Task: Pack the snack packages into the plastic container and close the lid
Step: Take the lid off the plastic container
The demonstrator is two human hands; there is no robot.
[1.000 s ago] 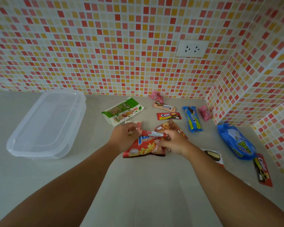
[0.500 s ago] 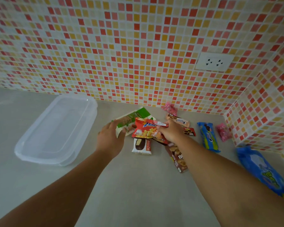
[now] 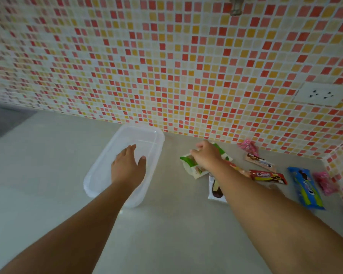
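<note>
From the head camera we see our left hand (image 3: pixel 128 167) lying flat on the lid of the plastic container (image 3: pixel 156 139), fingers straight and slightly spread. The container sits lid-on near the bench's (image 3: pixel 48 175) back edge, by the tiled wall (image 3: pixel 166 66). Our right hand (image 3: pixel 205 155) rests on the green snack pack (image 3: pixel 188 165) just right of the container; its fingers curl down over the pack, though we cannot tell how firmly they grip. Toward the bench's right corner lie a white chocolate bar pack (image 3: pixel 215 189), a red cookie pack (image 3: pixel 267 176), a blue cookie pack (image 3: pixel 305 187), and two pink candies (image 3: pixel 249 146).
</note>
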